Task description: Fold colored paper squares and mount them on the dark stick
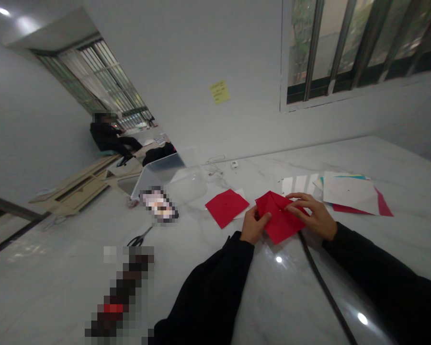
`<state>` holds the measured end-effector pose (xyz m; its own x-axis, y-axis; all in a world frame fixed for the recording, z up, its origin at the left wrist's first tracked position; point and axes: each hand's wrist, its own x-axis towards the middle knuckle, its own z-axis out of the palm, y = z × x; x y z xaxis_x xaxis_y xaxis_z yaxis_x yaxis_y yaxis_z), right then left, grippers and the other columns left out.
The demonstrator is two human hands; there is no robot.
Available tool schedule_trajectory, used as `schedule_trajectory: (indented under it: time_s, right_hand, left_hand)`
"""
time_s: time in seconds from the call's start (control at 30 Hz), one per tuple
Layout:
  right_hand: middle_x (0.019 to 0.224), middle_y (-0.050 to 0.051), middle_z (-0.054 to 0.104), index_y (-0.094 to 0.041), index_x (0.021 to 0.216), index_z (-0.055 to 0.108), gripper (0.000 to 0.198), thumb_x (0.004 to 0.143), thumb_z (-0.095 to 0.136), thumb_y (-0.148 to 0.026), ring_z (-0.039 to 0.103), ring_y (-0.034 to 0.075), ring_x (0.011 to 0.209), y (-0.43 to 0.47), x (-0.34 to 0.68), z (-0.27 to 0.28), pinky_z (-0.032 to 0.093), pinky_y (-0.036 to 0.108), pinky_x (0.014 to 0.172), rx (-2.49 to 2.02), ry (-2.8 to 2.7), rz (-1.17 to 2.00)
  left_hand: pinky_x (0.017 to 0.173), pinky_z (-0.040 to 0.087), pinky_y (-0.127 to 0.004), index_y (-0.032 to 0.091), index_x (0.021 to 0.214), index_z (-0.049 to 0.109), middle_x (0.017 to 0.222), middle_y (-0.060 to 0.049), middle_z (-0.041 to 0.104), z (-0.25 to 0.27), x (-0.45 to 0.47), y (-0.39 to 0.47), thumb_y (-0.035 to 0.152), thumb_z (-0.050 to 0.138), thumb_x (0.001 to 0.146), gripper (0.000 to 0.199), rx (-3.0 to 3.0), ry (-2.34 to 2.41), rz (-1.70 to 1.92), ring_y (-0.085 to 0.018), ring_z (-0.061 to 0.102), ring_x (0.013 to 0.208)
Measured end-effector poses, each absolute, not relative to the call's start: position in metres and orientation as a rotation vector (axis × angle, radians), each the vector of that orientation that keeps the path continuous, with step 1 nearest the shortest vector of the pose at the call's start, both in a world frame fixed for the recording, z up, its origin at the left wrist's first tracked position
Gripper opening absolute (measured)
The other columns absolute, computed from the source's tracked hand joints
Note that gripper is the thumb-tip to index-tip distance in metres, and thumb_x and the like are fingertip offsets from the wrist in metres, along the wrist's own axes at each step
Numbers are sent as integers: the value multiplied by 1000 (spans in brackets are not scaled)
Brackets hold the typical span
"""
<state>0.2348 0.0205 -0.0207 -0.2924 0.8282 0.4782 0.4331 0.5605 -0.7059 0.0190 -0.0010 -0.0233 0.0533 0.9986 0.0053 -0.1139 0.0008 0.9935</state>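
A folded sheet of red paper [278,227] is held up between my two hands, just over the marble-patterned table. My left hand [254,225] pinches its left edge, thumb on top. My right hand [312,215] has its fingers on the upper right part, with the thumb hidden behind or under the sheet. Creases run down from the paper's top corner. Left of my left hand, a second red paper piece [226,207] lies flat, with a white paper corner showing beside it.
Stacked coloured and white paper [350,191] lies right of my right hand. Scissors [140,238], a blurred-out phone-like object [160,205] and a clear plastic bin [168,177] are on the left. A dark strap [323,282] crosses the table. A person [109,136] sits far left.
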Motion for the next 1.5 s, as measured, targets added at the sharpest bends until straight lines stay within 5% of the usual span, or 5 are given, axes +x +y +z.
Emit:
schedule_trajectory:
  time_s: [0.37, 0.57, 0.93, 1.17, 1.5]
  right_hand:
    - [97, 6, 75, -25, 119, 62, 50, 77, 74, -48, 71, 24, 85, 25, 243, -15, 58, 37, 74, -1060, -1554, 1358]
    - [99, 8, 75, -18, 102, 69, 38, 76, 74, -45, 72, 25, 87, 16, 232, -15, 59, 39, 76, -939, -1594, 1606]
    - [97, 9, 77, -18, 99, 71, 36, 76, 76, -44, 73, 26, 81, 16, 231, -19, 61, 40, 73, -1070, -1371, 1537]
    - [100, 10, 76, -20, 97, 72, 30, 76, 76, -42, 73, 28, 83, 20, 232, -21, 61, 44, 76, -1096, -1202, 1494]
    - [98, 9, 76, -17, 103, 68, 38, 75, 77, -41, 72, 25, 81, 13, 221, -24, 60, 41, 76, -1027, -1296, 1512]
  left_hand:
    - [64, 50, -28, 11, 90, 68, 82, -8, 72, -16, 16, -4, 32, 76, 68, 31, 1175, 1076, 1069, -18, 64, 67]
    - [63, 49, -27, 11, 100, 71, 86, -8, 73, -14, 18, -8, 35, 75, 70, 38, 1210, 1018, 995, -18, 64, 69]
    - [74, 52, -35, 14, 100, 70, 95, -13, 71, -17, 16, -1, 74, 52, 79, 67, 884, 873, 1110, -24, 66, 84]
    - [78, 52, -34, 15, 104, 69, 94, -10, 70, -15, 18, -2, 45, 78, 72, 45, 838, 806, 1070, -19, 65, 80]
    - [77, 52, -30, 12, 108, 67, 102, -11, 70, -23, 18, -1, 42, 81, 70, 50, 1124, 860, 1056, -20, 67, 86]
